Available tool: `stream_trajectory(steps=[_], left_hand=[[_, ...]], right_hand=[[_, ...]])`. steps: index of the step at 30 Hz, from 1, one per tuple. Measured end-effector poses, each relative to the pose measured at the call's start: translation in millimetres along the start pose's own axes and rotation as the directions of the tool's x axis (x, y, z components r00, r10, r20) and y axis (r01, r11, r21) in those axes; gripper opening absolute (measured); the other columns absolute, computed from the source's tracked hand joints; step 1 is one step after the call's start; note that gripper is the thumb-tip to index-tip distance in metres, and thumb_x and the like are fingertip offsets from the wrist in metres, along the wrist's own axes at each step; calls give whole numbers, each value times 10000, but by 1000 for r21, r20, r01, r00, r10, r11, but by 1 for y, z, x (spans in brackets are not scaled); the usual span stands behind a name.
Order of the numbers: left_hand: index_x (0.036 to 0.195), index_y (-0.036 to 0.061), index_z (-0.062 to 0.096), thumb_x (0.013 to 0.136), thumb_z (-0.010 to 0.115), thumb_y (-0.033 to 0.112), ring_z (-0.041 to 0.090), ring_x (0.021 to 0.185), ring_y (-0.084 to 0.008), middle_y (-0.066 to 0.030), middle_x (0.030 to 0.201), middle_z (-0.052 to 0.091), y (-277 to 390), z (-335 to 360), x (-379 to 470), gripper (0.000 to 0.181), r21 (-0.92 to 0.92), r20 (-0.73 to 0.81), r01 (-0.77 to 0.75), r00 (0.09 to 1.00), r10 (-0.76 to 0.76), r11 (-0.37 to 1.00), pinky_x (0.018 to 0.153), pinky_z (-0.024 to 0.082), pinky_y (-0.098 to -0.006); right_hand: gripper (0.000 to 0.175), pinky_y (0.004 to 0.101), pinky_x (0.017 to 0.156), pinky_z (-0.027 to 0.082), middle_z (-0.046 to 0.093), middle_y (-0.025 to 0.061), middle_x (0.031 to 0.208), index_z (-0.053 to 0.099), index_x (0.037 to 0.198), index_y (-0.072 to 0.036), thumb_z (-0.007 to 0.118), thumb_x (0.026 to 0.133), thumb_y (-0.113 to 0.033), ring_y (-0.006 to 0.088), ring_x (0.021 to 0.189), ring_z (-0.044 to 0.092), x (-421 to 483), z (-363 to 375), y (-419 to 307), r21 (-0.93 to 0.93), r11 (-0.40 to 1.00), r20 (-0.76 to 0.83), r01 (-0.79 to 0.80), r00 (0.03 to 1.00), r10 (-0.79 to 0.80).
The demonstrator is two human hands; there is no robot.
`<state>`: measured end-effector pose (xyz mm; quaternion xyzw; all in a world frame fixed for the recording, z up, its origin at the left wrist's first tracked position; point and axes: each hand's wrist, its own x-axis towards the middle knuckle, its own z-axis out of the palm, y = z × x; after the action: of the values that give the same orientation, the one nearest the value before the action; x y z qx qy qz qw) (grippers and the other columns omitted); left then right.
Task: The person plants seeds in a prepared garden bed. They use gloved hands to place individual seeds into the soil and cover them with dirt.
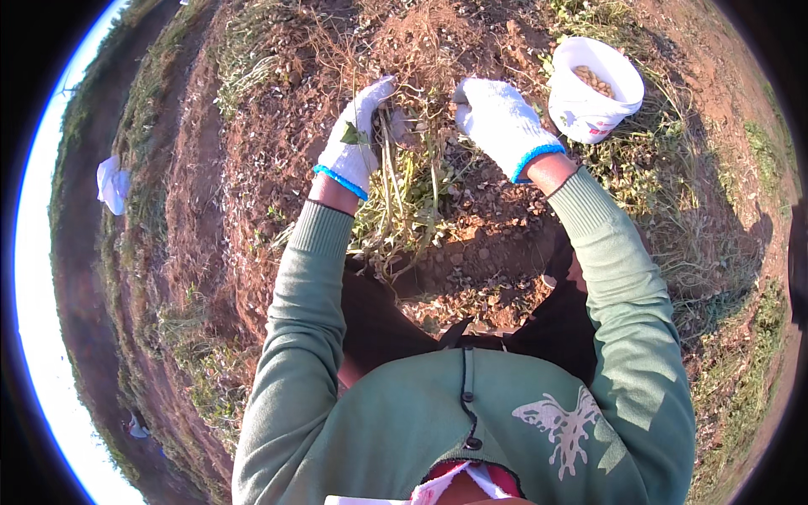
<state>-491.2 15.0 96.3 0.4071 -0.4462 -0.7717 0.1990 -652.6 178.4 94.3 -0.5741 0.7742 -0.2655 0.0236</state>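
Both my hands wear white knitted gloves with blue cuffs. My left hand point(356, 129) is closed around the upper stems of an uprooted bunch of peanut plants point(392, 167). The stems and leaves hang toward my knees, and thin roots spread above the fingers. To the right of the roots, a short gap away, is my right hand point(502, 123) with its fingers curled in. Whether a peanut is inside those fingers is hidden. A white plastic bucket point(568, 108) stands just beyond my right hand. Peanuts in their shells point(593, 82) lie inside it.
Reddish soil point(297, 132) strewn with dry leaf bits surrounds me. Pulled plants point(656, 189) lie under and below the bucket on the right. Rows of cut vines run along the left, where a white bag point(113, 185) lies farther off. My dark-trousered legs point(385, 322) are spread below.
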Motion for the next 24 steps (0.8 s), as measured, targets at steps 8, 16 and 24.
stream_trajectory(steps=[8, 16, 24], left_hand=[[1084, 75, 632, 901, 688, 243, 617, 623, -170, -50, 830, 638, -2, 16, -14, 255, -16, 13, 3, 1000, -3, 1000, 549, 549, -315], [1149, 53, 642, 904, 684, 214, 613, 667, -156, -35, 896, 640, -10, 31, -15, 296, 3, 39, -28, 999, 28, 1000, 586, 546, -280], [1030, 82, 593, 865, 716, 333, 653, 632, -297, -90, 715, 588, 14, 6, -18, 325, -2, -22, -47, 999, 47, 999, 573, 566, -419]], right_hand=[[318, 439, 741, 535, 671, 224, 913, 597, 1082, 15, 625, 880, -229, 363, 833, 667, 2, -10, 11, 118, 989, 92, -89, 993, 79], [168, 471, 713, 550, 678, 237, 878, 640, 975, -5, 556, 885, -119, 397, 840, 678, 15, 15, 31, -88, 978, -80, -188, 980, 181], [223, 273, 627, 556, 624, 36, 751, 637, 837, -56, 580, 953, -238, 147, 734, 665, 5, -11, 56, 744, 381, 397, -549, 821, 409]])
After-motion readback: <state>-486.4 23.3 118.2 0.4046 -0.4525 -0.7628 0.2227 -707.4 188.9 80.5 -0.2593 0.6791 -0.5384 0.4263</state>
